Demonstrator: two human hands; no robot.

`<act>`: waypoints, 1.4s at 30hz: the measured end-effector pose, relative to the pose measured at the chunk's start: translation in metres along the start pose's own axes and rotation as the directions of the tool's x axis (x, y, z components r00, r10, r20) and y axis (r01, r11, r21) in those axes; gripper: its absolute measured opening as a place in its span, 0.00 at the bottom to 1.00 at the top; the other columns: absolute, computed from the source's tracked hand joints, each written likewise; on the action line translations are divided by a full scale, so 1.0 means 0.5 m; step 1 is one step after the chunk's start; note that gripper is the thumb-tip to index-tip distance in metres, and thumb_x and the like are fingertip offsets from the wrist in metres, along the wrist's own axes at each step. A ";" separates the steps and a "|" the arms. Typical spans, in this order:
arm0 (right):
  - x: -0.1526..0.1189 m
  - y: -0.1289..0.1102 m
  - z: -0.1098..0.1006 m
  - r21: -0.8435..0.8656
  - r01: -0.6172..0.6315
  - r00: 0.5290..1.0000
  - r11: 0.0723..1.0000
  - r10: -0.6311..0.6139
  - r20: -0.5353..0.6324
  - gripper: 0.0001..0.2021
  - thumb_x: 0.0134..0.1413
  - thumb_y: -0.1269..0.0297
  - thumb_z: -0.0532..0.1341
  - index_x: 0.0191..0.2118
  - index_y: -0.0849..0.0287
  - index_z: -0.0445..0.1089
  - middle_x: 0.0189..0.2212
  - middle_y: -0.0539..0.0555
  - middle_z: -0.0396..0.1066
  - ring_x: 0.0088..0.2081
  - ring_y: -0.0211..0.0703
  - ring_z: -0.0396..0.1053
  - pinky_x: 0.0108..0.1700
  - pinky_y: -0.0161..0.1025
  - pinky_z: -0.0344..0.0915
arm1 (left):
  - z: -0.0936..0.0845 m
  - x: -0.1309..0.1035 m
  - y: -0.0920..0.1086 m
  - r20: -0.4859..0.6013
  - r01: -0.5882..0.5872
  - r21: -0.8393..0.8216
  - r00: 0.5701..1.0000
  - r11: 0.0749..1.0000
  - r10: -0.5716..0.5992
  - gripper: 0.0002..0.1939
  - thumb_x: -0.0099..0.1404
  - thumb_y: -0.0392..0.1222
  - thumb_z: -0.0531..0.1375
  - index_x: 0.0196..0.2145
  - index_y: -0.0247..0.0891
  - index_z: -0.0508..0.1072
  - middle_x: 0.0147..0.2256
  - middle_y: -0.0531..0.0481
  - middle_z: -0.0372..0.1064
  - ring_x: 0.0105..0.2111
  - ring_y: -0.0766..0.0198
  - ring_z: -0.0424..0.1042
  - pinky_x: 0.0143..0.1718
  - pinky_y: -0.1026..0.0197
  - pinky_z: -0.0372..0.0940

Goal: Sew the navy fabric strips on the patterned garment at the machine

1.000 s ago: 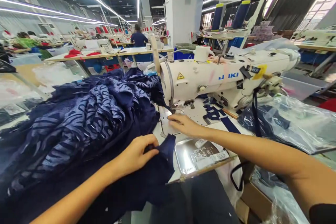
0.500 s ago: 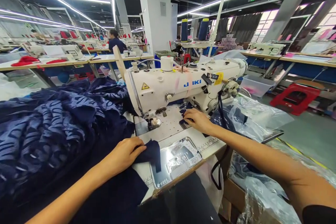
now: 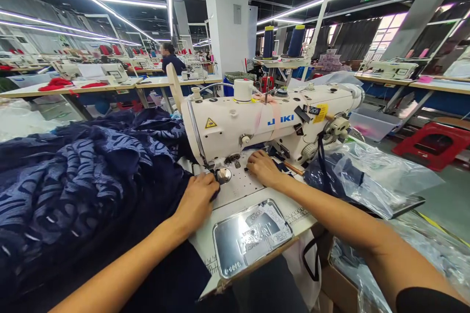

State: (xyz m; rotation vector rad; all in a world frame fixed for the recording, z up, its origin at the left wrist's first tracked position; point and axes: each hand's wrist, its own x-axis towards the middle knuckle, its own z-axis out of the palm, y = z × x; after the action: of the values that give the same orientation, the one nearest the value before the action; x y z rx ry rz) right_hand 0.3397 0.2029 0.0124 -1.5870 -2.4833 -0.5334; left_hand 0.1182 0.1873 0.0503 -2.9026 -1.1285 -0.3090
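A white sewing machine [image 3: 253, 117] stands in front of me, its needle area above a round metal plate [image 3: 223, 175]. My left hand [image 3: 198, 200] is closed on navy fabric [image 3: 214, 193], right beside that plate. Much of this fabric is hidden under my fingers. On the machine bed [image 3: 238, 186], under the arm, my right hand [image 3: 263, 168] rests with its fingers curled down. A small dark bit shows at its fingertips, too little to name. Behind that wrist lie small dark pieces and an orange-brown stick [image 3: 293, 168].
Patterned navy garments [image 3: 91, 171] are heaped at the left. A shiny metal tray [image 3: 253, 237] with printed labels lies at the table's front edge. Clear plastic bags [image 3: 382, 176] cover the right side. Beyond are a red stool [image 3: 428, 144], thread cones [image 3: 295, 41] and a seated person [image 3: 172, 61].
My left hand has moved up and forward with the navy fabric, off the tray to the needle plate. My right hand has slid left along the bed. The view has shifted slightly.
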 end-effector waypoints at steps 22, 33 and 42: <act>-0.028 -0.070 0.093 0.336 0.305 0.928 0.891 -0.198 -0.316 0.11 0.58 0.67 0.47 0.34 0.59 0.65 0.31 0.57 0.68 0.33 0.46 0.66 0.36 0.43 0.63 | 0.092 -0.065 -0.010 0.017 -0.230 0.087 0.973 0.969 0.230 0.14 0.58 0.38 0.51 0.41 0.31 0.68 0.43 0.43 0.67 0.41 0.55 0.64 0.37 0.54 0.63; -0.012 -0.069 0.086 -0.029 0.534 0.697 0.845 -0.460 -0.550 0.15 0.40 0.75 0.49 0.34 0.47 0.60 0.26 0.60 0.67 0.26 0.49 0.67 0.23 0.46 0.66 | 0.108 -0.078 -0.010 -0.002 -0.238 0.100 0.971 0.966 0.240 0.14 0.58 0.35 0.51 0.40 0.33 0.70 0.39 0.44 0.66 0.39 0.57 0.64 0.31 0.58 0.62; -0.009 -0.059 0.110 0.163 0.458 0.813 0.874 -0.338 -0.474 0.06 0.52 0.63 0.48 0.34 0.47 0.60 0.26 0.58 0.68 0.25 0.48 0.70 0.19 0.41 0.67 | 0.114 -0.080 -0.013 -0.027 -0.225 0.122 0.973 0.967 0.230 0.13 0.60 0.34 0.50 0.40 0.35 0.70 0.38 0.45 0.65 0.37 0.59 0.63 0.26 0.59 0.60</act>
State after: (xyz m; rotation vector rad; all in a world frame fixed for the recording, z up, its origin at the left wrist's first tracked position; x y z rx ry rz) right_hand 0.3186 0.2082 -0.0462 -0.7330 -2.4025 -0.5004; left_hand 0.0953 0.1700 -0.0134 -2.8678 -0.7686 -0.2836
